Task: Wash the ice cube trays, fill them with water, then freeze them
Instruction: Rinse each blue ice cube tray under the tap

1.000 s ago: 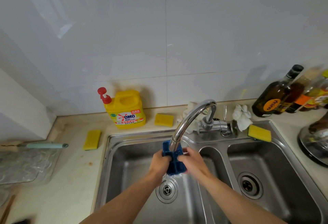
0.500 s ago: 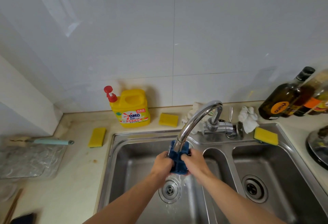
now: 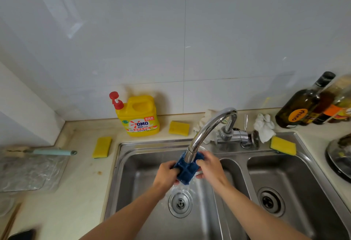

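Blue ice cube tray (image 3: 187, 173), square cells showing, tilted under the faucet (image 3: 209, 127), clasped by left grip (image 3: 165, 173) and right grip (image 3: 209, 167).

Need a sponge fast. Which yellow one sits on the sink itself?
The sponge on the rim behind the right basin; the other two lie on the counter.

blue ice cube tray (image 3: 187, 171) under faucet (image 3: 207, 131), left hand (image 3: 165, 173), right hand (image 3: 209, 167) gripping
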Motion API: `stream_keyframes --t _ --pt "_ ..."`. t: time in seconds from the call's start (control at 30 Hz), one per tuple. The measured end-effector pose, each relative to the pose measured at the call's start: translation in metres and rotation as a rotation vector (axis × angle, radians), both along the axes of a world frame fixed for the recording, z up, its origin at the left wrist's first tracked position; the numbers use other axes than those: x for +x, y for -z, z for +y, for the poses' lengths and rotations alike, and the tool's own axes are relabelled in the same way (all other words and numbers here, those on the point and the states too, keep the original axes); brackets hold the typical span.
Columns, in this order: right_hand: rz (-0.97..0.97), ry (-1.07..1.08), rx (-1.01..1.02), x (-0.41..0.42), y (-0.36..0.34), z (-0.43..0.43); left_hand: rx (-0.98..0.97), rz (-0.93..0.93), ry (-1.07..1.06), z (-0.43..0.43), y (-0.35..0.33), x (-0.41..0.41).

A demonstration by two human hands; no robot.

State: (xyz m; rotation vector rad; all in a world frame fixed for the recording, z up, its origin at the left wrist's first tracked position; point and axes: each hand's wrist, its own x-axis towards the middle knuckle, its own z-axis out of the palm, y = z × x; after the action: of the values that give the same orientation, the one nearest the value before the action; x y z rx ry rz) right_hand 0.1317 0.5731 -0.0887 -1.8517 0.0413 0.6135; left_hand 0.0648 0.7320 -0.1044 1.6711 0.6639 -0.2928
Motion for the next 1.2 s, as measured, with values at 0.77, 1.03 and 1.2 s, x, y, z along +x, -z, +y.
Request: stream_keyframes --t 0.77,1.03,1.2 --pt "-0.061 -0.008 -0.11 0.007 -0.016 -0.008 -0.615 0.082 -0.278 -0.016 0.016 0.006" --pt "-0.1 0.032 -0.057 0.012 -0.029 -0.021 -0.661 -0.002 -0.198 -0.025 0.011 0.009" --pt "-0.108 0.065 -0.047 0.013 -0.034 -0.024 -0.663 -0.034 -0.188 -0.027 0.004 0.01"
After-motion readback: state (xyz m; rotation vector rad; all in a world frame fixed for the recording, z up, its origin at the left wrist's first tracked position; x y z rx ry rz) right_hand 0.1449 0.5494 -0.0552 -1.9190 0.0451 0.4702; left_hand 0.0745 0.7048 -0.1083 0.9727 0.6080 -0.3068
